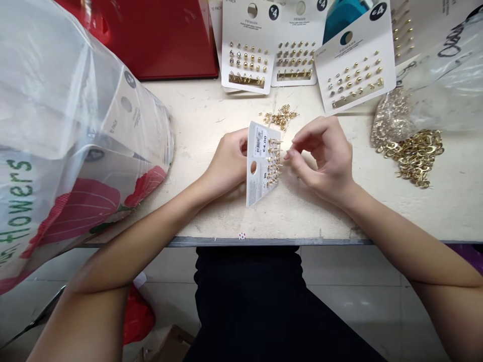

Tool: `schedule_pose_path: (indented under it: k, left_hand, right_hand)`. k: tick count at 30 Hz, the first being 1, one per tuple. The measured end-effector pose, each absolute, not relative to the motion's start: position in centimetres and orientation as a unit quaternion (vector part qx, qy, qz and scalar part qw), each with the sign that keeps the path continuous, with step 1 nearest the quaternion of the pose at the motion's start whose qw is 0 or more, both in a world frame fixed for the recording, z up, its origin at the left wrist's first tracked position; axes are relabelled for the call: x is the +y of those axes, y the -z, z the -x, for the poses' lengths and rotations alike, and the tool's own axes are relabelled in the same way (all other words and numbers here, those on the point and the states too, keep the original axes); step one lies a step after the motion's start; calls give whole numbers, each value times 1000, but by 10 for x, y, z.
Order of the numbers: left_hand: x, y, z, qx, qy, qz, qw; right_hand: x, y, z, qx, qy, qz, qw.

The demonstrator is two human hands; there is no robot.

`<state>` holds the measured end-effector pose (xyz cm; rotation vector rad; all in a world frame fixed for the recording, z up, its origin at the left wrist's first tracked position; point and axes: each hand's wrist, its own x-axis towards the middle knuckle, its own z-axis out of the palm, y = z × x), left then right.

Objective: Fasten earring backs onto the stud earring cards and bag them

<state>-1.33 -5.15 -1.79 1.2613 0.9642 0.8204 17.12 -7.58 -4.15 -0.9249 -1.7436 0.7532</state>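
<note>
My left hand (228, 161) grips a white earring card (260, 166) by its left edge, back side toward me, with a price label and several gold posts sticking out. My right hand (324, 158) is just right of the card, thumb and forefinger pinched on a tiny gold piece I cannot make out clearly, close to the posts. A small heap of gold earring backs (281, 116) lies on the table just behind the card.
Three finished earring cards (247, 48) (296, 50) (354, 60) lie at the back. A pile of gold clasps (413, 156) spills from a clear bag (433, 75) at right. A large plastic bag of cards (75, 136) fills the left. A red case (158, 35) sits behind. The table edge (264, 242) runs in front.
</note>
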Motion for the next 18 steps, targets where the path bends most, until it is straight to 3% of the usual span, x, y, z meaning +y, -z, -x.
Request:
schedule_pose_path:
  k: [7,18]
  left_hand:
    - [-51,17,11,402,-356,-568,624]
    - [-51,19,11,378,-369,-590,611]
  right_hand:
    - [-75,46,-162,-702,-347,313,536]
    - [-74,48,-166,-748,-267,326,512]
